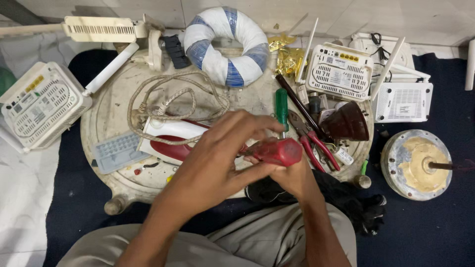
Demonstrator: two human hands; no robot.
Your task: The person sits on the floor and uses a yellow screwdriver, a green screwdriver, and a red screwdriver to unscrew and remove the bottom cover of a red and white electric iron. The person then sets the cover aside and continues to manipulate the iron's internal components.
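My left hand (217, 158) and my right hand (292, 175) are together over the near edge of a round, worn white table (106, 118). Both grip a red-handled screwdriver (277, 151), whose handle points right. Its shaft runs left under my left fingers towards a white and dark red clothes iron (168, 138) lying on the table. A braided beige cord (173, 96) loops from the iron. What the tip touches is hidden by my left hand.
A green-handled screwdriver (281, 106), red pliers (316, 143), a brown cone-shaped part (349, 121), a grey plastic plate (116, 151) and a blue-white wrapped ring (227, 44) lie on the table. White routers (42, 106) (339, 69) (403, 101) and a round motor (418, 163) stand around it.
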